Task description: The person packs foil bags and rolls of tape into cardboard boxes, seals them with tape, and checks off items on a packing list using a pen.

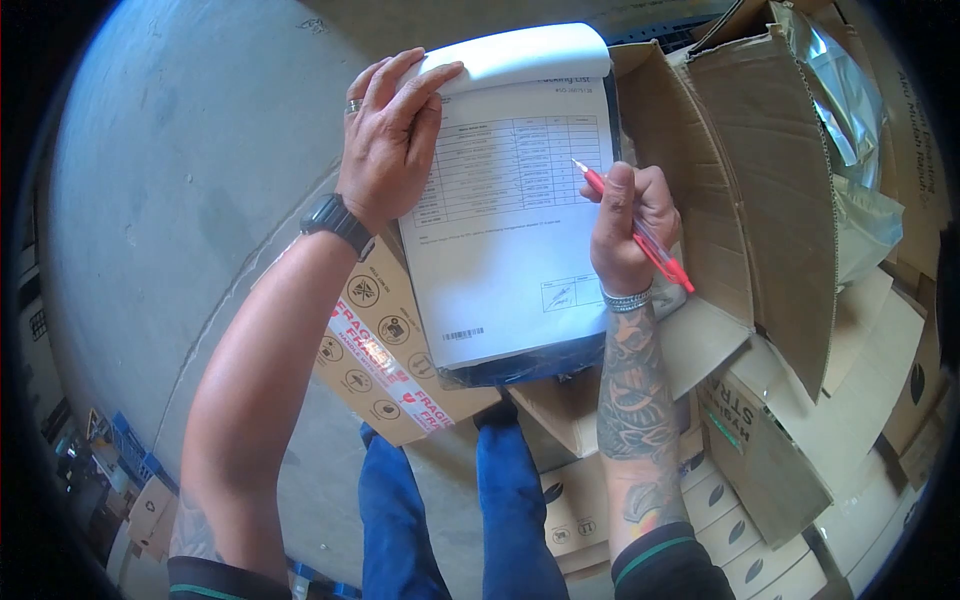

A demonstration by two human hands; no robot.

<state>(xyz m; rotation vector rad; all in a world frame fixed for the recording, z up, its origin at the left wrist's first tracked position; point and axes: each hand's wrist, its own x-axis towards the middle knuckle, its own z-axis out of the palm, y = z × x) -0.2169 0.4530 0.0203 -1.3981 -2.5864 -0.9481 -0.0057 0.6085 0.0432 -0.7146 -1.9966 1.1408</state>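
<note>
1. Printed sheet (500, 245): shown face up on a dark clipboard (545, 366), in front of the body and above a taped carton. A ruled table is borne across its upper half, a small boxed mark at its lower right and a barcode at its lower left.

2. Turned-back page (530, 58): curled over along the far edge of the clipboard.

3. Left hand (392, 140): laid palm down at the upper left of the sheet, with the fingers extended and slightly spread, their tips resting on the turned-back page. Nothing is seen to be enclosed by it (a ring is worn on one finger, and a dark watch (338, 222) on the wrist).

4. Right hand (633, 225): closed around a red pen (664, 262), the thumb laid along the barrel. The tip is pointed at the right-hand columns of the table; whether the paper is touched cannot be told.

5. Surroundings: the carton (440, 400), crossed by red-and-white "FRAGILE" tape (375, 348), is partly covered by the clipboard. Opened cardboard (775, 190) and shiny plastic wrapping (850, 105) are seen at the right, and blue trousers (520, 510) below.
</note>
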